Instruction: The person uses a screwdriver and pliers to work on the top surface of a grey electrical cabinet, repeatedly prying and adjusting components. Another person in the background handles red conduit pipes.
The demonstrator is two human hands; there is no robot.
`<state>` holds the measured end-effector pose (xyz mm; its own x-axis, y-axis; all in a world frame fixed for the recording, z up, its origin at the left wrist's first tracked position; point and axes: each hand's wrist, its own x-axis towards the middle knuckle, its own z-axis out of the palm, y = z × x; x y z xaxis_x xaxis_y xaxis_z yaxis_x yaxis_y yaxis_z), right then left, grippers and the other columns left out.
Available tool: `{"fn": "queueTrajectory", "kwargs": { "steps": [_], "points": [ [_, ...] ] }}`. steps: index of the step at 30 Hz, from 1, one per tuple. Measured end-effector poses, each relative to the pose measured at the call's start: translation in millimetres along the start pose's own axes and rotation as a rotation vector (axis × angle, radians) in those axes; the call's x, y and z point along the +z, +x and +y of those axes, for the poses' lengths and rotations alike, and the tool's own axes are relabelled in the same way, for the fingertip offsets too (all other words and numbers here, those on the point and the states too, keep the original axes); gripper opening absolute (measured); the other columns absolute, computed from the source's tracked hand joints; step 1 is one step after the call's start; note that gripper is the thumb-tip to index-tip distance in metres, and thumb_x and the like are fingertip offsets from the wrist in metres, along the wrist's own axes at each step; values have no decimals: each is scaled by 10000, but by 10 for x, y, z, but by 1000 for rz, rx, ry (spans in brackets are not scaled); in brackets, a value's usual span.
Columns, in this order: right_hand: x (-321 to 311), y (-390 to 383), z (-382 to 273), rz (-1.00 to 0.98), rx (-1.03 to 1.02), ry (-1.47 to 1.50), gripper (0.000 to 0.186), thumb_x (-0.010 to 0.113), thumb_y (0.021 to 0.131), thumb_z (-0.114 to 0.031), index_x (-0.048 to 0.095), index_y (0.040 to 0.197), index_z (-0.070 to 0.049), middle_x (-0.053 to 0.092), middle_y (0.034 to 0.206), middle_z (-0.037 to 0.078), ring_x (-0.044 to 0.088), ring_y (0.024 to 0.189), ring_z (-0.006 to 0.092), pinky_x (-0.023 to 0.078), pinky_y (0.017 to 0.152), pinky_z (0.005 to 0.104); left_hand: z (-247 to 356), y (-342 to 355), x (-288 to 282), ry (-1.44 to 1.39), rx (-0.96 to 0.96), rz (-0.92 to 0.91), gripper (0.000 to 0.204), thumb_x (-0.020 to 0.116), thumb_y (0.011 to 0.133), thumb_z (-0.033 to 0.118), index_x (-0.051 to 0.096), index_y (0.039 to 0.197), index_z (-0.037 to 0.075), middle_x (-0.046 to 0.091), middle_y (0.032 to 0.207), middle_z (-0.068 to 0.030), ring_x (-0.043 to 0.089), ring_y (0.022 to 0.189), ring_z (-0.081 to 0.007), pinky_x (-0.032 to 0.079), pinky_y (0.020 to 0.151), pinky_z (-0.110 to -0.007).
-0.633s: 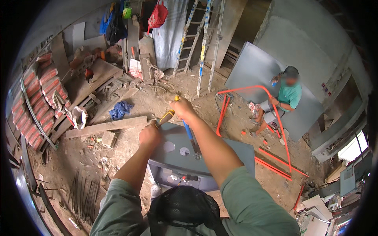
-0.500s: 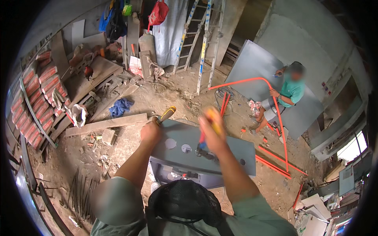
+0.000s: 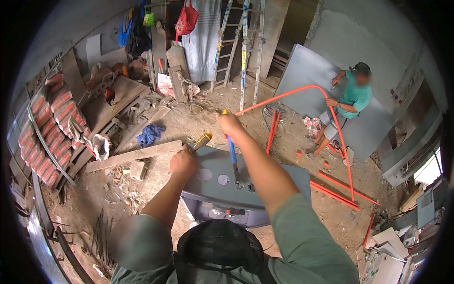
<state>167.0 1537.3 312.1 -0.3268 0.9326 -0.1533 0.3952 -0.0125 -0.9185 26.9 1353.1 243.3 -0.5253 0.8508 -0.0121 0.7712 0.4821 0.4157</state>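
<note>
Below me stands a grey box with a flat grey panel (image 3: 283,182) on top, cut with several round holes. My left hand (image 3: 183,162) is closed at the panel's far left edge, around a yellow-and-black-handled tool (image 3: 203,140) that looks like a screwdriver; its other end is hidden. My right hand (image 3: 230,126) grips a long hand tool (image 3: 232,152) by its upper end, with yellow showing above the fist and blue below. This tool's metal end meets the panel beside a ragged opening (image 3: 250,188). Its exact kind I cannot make out.
Orange pipes (image 3: 335,195) lie right of the box. Beyond, a co-worker (image 3: 355,102) holds a bent orange pipe (image 3: 302,88). A ladder (image 3: 245,61) stands ahead, stacked red-and-white sacks (image 3: 47,125) at left. A wooden plank (image 3: 137,155) lies near the panel.
My right hand has moved left and farther away, and the tool in it now stands more upright. My left hand has barely moved. The co-worker's posture has shifted slightly.
</note>
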Motion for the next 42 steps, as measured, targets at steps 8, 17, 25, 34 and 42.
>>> {"fn": "queueTrajectory", "kwargs": {
  "steps": [8,17,25,34,42],
  "points": [
    [-229,-1395,-142,-57,-519,186,280,622,1062,-301,559,1048,-29,587,842,67,635,830,154,489,723,344,-146,-131,-115,-46,-65,0,373,446,1060,222,601,1388,138,741,1183,-281,729,1094,-466,575,939,-564],
    [-1085,-2874,1465,202,-843,766,151,581,1097,-230,467,1136,-140,509,1016,47,600,1010,268,441,1122,603,50,-175,-26,40,-7,26,277,454,1067,263,608,1203,77,763,1088,-258,749,1044,-441,586,899,-554],
    [-914,-971,278,25,-335,709,196,588,1080,-303,556,1026,-118,483,772,-19,508,642,135,550,623,410,-12,-123,-107,56,-24,33,279,444,1068,266,594,1209,77,768,1071,-246,750,1022,-447,588,887,-553],
    [199,180,-22,-57,109,-44,345,618,1055,-391,534,893,-98,475,649,8,492,518,162,491,497,393,-107,177,-24,-20,44,-69,231,510,1047,236,532,1199,63,740,1134,-245,741,1023,-462,589,865,-559],
    [-155,-2109,-195,26,-703,-95,103,633,1018,-101,539,1011,-61,565,823,37,574,723,168,536,738,377,-349,429,-11,-128,180,-185,270,568,1003,201,492,1207,40,685,1188,-246,699,1085,-469,562,904,-557]
  ]
}}
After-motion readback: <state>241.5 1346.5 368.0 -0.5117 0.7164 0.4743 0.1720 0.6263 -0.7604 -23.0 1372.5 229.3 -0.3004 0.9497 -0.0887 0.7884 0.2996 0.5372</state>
